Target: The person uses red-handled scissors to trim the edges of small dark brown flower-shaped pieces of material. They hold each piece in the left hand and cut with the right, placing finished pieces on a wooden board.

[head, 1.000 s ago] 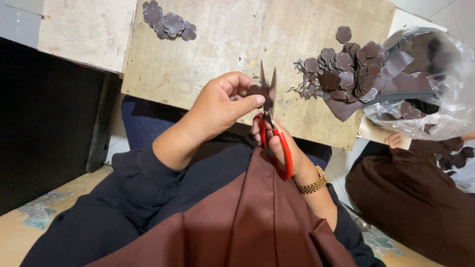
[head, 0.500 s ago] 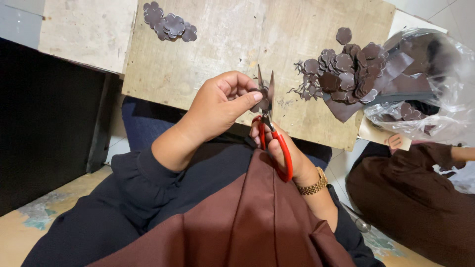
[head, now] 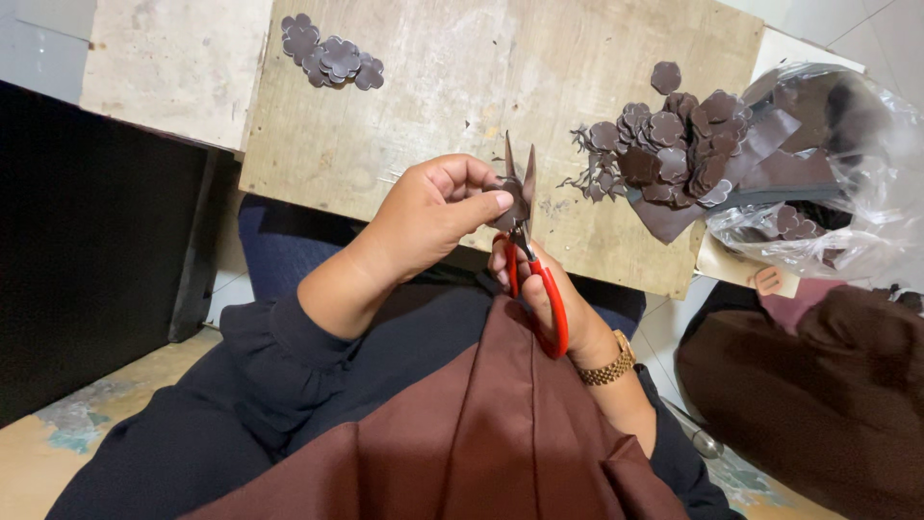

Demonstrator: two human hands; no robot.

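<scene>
One small brown fabric piece [head: 505,200] pinched in left hand [head: 433,217] over table's near edge, between the parted blades of red-handled scissors [head: 527,252] in right hand [head: 539,294]'s closed grip; trimming under way, next cut likely needs piece turned.

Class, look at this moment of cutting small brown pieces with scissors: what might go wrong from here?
1. The left hand pinches a small brown piece right at the open blades of the red-handled scissors, so a fingertip might get nicked.
2. The pile of cut brown pieces lies near the wooden board edge and may get knocked off.
</scene>
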